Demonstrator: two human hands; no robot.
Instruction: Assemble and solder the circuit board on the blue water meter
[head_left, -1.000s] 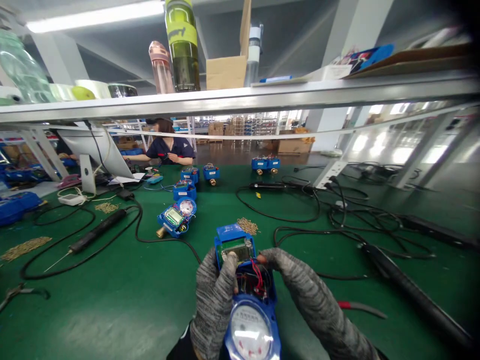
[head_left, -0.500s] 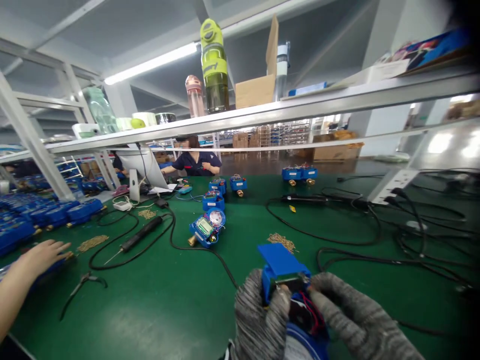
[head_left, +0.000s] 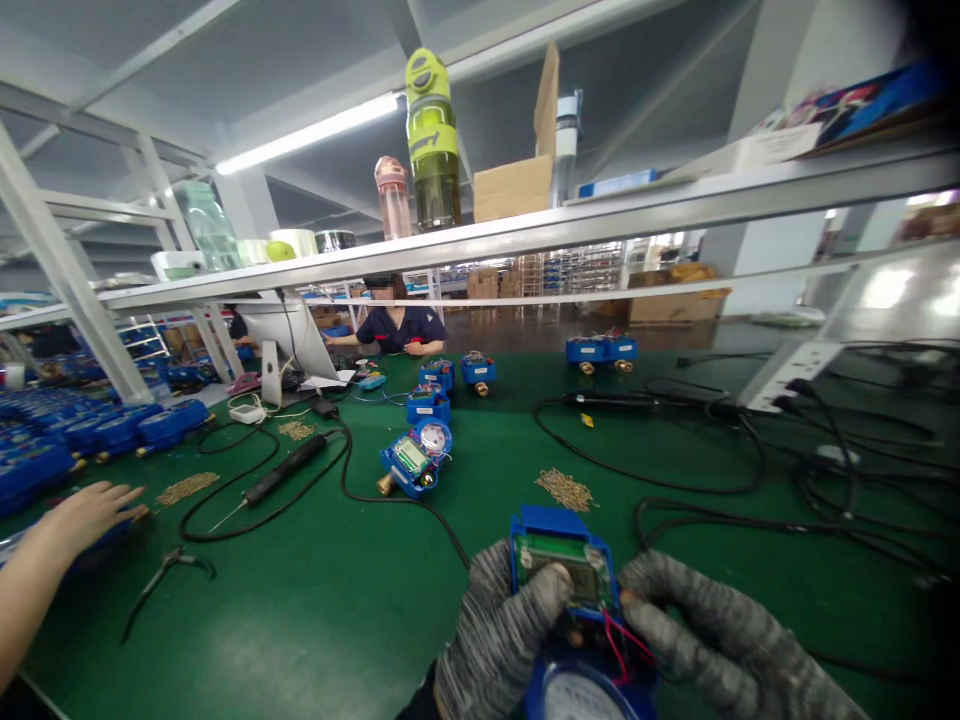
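Blue plastic wraps the open meter [head_left: 589, 582], low in front of you, over the surface [head_left: 300, 620]; it looks stiff and fairly weighty, its circuit board [head_left: 551, 548] and red wires [head_left: 613, 640] fragile, so the casing's sides suit holding best. Your left hand [head_left: 514, 620] grips it, thumb across the board; your right hand [head_left: 697, 620] curls at its right edge, its pinch unclear. On the shelf [head_left: 487, 232], the green bottle [head_left: 435, 150] seems part-filled; the cardboard box [head_left: 514, 190] hides its contents.
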